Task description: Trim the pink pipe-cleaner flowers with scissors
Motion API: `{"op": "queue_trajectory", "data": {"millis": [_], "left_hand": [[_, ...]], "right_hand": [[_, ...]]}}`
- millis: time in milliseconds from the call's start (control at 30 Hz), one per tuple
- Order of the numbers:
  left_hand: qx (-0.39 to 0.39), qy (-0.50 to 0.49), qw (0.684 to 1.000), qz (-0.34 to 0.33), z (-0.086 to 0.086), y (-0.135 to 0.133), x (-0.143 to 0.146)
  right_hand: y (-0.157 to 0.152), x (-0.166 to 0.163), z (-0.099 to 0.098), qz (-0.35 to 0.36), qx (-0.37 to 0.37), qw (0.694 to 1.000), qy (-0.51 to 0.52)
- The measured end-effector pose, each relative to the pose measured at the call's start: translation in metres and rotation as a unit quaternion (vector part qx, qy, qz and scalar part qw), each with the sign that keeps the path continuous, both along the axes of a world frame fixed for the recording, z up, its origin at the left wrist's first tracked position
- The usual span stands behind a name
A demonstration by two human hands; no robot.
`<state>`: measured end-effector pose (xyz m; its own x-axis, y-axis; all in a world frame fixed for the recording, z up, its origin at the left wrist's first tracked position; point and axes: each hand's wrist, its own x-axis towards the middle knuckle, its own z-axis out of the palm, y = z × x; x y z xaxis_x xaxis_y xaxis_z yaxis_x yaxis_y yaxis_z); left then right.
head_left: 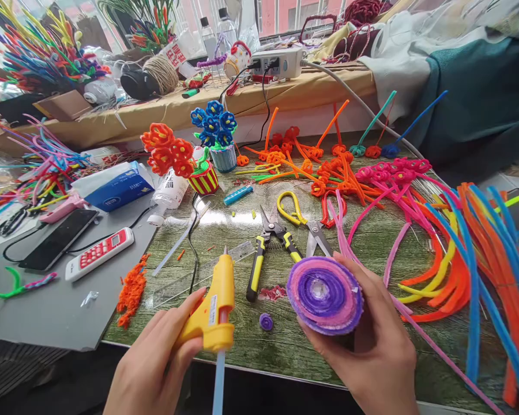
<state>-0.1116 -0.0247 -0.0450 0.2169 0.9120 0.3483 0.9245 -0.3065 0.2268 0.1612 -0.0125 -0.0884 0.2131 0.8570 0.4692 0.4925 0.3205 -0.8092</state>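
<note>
L hand (pixel 164 351) grasps yellow plastic glue gun (pixel 218 308), R hand (pixel 376 340) grips purple-and-pink fuzzy coiled roll (pixel 324 297), both nr front edge of green wood-grain desk (pixel 281 354).
Gun's long axis near-to-far, nozzle twd back edge; translucent glue stick (pixel 218 383) cut off at bottom. Roll's spiral end twd cam, side mostly hidden.

glue gun (pixel 222 291): yellow; coil (pixel 324 295): purple-pink rings; flowerpot (pixel 204 178): red-yellow stripes

glue gun (pixel 214 311): smooth plastic | coiled roll (pixel 322 297): fuzzy, matt | scissor blades (pixel 319 236): metal | tabletop (pixel 246 347): wood-grained, glossy
</note>
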Motion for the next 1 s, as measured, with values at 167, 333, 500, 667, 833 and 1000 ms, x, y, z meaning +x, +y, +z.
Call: {"op": "queue_trajectory", "data": {"millis": [167,333,500,667,833,1000], "left_hand": [[0.047,0.159,0.986,-0.02,-0.005,0.009,0.0],[0.107,0.248,0.963,0.007,-0.001,-0.002,0.021],[0.064,0.14,0.979,-0.136,-0.003,-0.001,0.051],[0.01,0.113,0.987,-0.114,-0.013,0.005,0.062],[-0.038,0.043,0.993,-0.101,-0.007,0.004,0.069],[-0.055,-0.055,0.989,-0.125,0.017,0.006,0.06]], "right_hand": [[-0.002,0.006,-0.004,-0.008,-0.004,1.0,0.003],[-0.005,0.008,-0.005,-0.006,0.001,1.0,-0.008],[-0.006,0.008,-0.004,0.008,0.01,1.0,-0.026],[-0.004,0.004,0.0,0.015,-0.008,1.0,0.001],[-0.004,0.004,0.002,0.024,-0.016,1.0,0.008],[-0.005,0.004,0.001,0.052,-0.021,0.998,0.027]]}}
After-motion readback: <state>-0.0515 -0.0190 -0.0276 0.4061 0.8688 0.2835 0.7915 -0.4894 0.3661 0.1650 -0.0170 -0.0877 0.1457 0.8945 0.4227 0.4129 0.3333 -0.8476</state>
